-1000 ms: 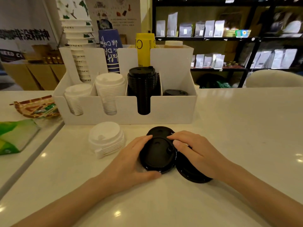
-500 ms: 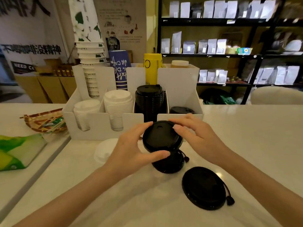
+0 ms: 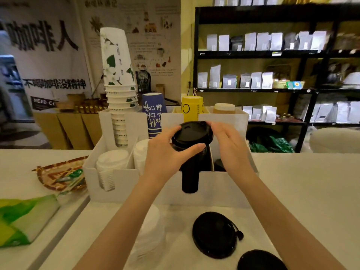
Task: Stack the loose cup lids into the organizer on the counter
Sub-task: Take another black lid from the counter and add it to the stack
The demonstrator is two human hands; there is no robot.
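A white organizer (image 3: 136,184) stands at the back of the counter. Its front slots hold white lid stacks (image 3: 112,164) and a tall black lid stack (image 3: 190,172). I hold one black lid (image 3: 191,134) level just above that black stack. My left hand (image 3: 163,154) grips its left rim, thumb in front. My right hand (image 3: 231,149) has its fingertips against the right rim. Two loose black lids (image 3: 214,233) (image 3: 259,260) lie on the counter near me. A blurred pile of loose white lids (image 3: 148,236) sits left of them, partly behind my left forearm.
Paper cup stacks rise from the organizer's back slots: white floral (image 3: 118,94), blue (image 3: 153,114), yellow (image 3: 191,110). A woven tray (image 3: 60,176) with packets and a green pack (image 3: 19,217) lie at the left, past a seam in the counter. Dark shelves stand behind.
Both hands lifted the black lid off the counter and carried it up and forward, over the black stack in the organizer. The two other black lids stayed on the counter.
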